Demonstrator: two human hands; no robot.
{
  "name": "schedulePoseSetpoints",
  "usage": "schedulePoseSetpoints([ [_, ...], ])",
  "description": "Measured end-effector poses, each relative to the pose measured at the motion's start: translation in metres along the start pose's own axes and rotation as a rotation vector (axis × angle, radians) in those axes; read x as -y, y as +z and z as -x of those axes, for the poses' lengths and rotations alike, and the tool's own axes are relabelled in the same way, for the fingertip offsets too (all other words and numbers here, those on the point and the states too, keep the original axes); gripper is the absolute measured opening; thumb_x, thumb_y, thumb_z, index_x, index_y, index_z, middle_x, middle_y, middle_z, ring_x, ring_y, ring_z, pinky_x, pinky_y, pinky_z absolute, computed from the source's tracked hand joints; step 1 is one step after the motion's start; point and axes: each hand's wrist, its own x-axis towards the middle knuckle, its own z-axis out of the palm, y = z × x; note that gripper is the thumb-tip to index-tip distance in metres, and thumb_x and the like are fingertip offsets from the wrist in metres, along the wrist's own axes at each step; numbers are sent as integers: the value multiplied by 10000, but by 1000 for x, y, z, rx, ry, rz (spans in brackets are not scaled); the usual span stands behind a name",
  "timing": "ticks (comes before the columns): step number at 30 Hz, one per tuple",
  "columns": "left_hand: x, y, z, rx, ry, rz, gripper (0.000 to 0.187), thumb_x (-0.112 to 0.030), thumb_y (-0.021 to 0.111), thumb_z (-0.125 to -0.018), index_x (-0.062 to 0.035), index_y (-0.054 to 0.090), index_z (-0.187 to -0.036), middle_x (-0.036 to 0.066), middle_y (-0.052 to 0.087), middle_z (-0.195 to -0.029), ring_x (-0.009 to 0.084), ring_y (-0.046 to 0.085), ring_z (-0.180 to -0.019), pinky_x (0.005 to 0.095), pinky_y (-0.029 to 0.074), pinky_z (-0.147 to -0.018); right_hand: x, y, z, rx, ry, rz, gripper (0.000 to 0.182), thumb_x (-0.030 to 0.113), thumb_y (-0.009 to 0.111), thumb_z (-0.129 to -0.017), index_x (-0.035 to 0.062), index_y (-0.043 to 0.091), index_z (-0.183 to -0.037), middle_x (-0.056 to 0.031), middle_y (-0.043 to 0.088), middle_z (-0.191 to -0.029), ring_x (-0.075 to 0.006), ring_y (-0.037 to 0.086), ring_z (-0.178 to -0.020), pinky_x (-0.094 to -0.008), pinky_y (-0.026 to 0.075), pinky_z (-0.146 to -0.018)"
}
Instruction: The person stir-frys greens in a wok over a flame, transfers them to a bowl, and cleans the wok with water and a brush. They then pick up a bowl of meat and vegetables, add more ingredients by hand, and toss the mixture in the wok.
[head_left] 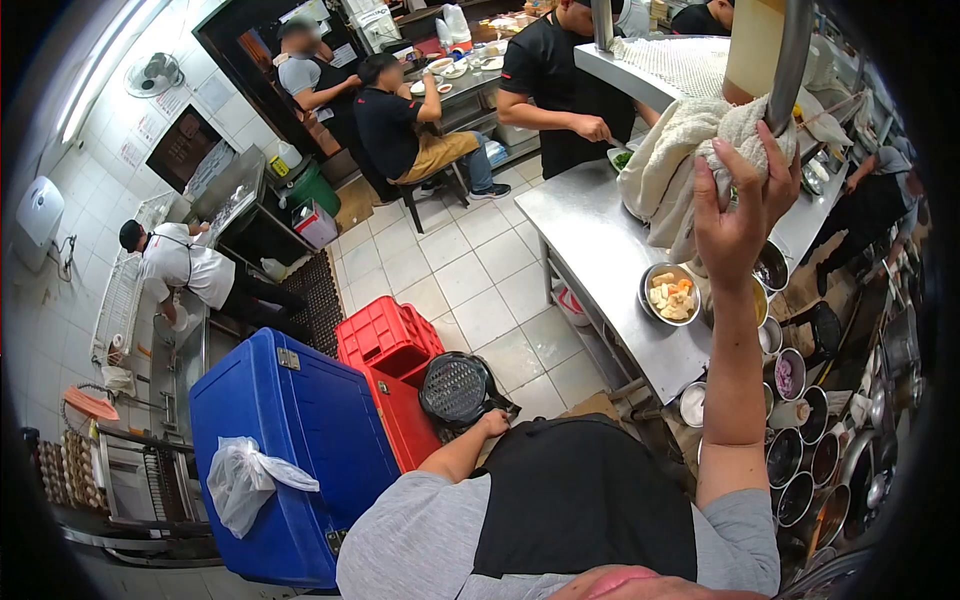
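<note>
My right hand (745, 205) is raised at the end of a lifted arm, its fingers against a bunched cream towel (665, 185). The towel hangs by a metal post (790, 70) over the steel counter, and the hand appears to grip its near side. Below the towel, a metal bowl (650, 308) of cut yellow and orange pieces stands on the counter (590, 215). Low at my other side, my left hand (492, 422) has curled fingers, beside a round black ribbed lid or bin top (455, 388). Whatever it may hold is hidden.
A blue cooler box (290, 430) with a white plastic bag (245, 485) and red crates (390, 340) stand left. Several bowls and pots (790, 455) crowd the right. One person works across the counter (560, 80); another sits on a stool (410, 130); one bends at a sink (185, 260).
</note>
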Motion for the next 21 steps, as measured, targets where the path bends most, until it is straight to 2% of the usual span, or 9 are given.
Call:
schedulePoseSetpoints([
  [2, -2, -2, 1, 54, -11, 8, 558, -299, 722, -784, -38, 593, -1259, 191, 605, -1263, 329, 567, -1191, 385, 451, -1000, -1, 0, 0, -1, -4, 6, 331, 179, 770, -789, 216, 629, -1086, -49, 486, -1330, -323, 356, -1316, -505, 249, -1122],
  [9, -1, 1, 2, 37, -13, 14, 566, -299, 715, -789, -39, 581, -1274, 200, 605, -1257, 332, 569, -1187, 381, 450, -1003, -1, 1, 0, -8, -10, -3, 318, 185, 768, -791, 216, 634, -1078, -49, 488, -1331, -323, 361, -1311, -510, 257, -1115],
  [12, -4, 0, 6, -11, -10, 18, 536, -294, 686, -743, -69, 627, -1226, 183, 640, -1201, 312, 605, -1131, 363, 473, -971, -1, 1, 0, -10, -11, -3, 318, 186, 767, -792, 215, 634, -1079, -48, 489, -1332, -328, 361, -1310, -510, 260, -1112],
  [14, -7, -3, 7, 47, -17, 0, 555, -293, 712, -786, -32, 590, -1261, 200, 607, -1255, 331, 569, -1187, 376, 449, -1005, -1, 2, 0, -13, -8, -4, 320, 186, 767, -792, 215, 634, -1082, -47, 489, -1332, -331, 361, -1309, -509, 260, -1111],
  [21, -4, -3, 1, 61, -2, -6, 549, -286, 710, -784, -27, 596, -1254, 196, 606, -1260, 331, 568, -1188, 376, 447, -1008, -2, 1, 1, -11, -7, -12, 327, 184, 769, -789, 217, 634, -1085, -45, 480, -1340, -342, 343, -1316, -508, 262, -1110],
])
